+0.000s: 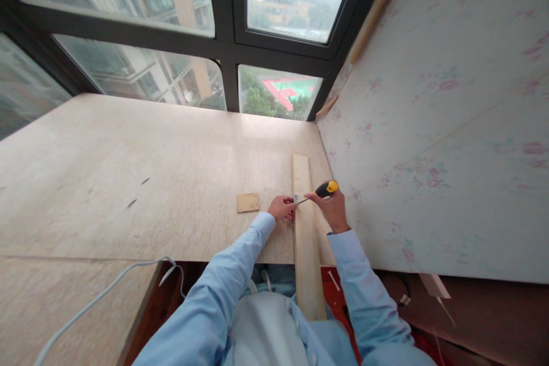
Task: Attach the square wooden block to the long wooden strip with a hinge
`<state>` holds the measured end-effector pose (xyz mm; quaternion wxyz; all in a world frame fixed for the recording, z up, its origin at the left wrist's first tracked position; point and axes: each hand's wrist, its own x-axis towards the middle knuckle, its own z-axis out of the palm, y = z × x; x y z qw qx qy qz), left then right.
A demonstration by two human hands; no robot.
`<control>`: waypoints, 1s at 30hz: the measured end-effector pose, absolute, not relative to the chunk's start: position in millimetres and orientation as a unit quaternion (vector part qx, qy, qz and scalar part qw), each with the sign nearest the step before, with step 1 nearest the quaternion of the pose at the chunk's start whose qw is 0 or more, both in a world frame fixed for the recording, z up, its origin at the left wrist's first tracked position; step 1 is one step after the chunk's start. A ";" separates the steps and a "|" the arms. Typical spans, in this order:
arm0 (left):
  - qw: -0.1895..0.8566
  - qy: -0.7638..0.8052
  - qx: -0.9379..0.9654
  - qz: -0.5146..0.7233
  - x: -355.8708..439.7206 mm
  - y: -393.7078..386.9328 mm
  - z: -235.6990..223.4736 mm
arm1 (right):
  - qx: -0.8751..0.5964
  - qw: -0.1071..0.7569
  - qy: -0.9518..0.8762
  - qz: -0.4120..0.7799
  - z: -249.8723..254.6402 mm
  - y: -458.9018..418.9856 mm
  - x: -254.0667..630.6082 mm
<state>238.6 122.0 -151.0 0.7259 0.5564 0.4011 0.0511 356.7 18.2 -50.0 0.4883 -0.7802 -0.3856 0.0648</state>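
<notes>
A long pale wooden plank (303,240) lies on the tabletop and juts out over its front edge toward my body. My left hand (283,207) is closed at the plank's left edge, its fingertips pinching a small silvery metal plate (295,199) against the wood. From the right, my right hand (333,209) grips a screwdriver (325,189) with a yellow and black handle. Its thin shaft slants down to the left, and the tip meets the metal plate. Whether a screw sits under the tip is too small to make out.
Left of my left hand, a small wooden block (247,202) with little holes rests on the tabletop (180,183). A white cable (107,286) crosses the lower left. Dark-framed windows (234,40) stand behind, and a floral wall (429,154) borders the right side.
</notes>
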 end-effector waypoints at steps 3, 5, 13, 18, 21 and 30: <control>0.730 0.398 0.553 0.049 238.1 121.9 -150.5 | -0.724 0.539 -0.411 0.129 -49.0 18.8 353.5; 0.732 0.393 0.554 0.050 238.0 121.9 -150.9 | -0.664 0.583 -0.421 0.205 -47.2 15.0 352.9; 0.729 0.395 0.556 0.052 238.4 121.8 -149.5 | -0.687 0.569 -0.372 0.257 -47.5 4.0 361.1; 0.734 0.390 0.554 0.055 238.4 121.4 -150.9 | -0.773 0.494 -0.390 0.078 -50.0 15.3 359.2; 0.733 0.393 0.553 0.051 238.8 121.9 -153.3 | -0.729 0.535 -0.405 0.135 -51.1 17.5 356.5; 0.728 0.393 0.560 0.051 239.5 122.6 -153.1 | -0.660 0.589 -0.374 0.280 -50.8 3.4 358.7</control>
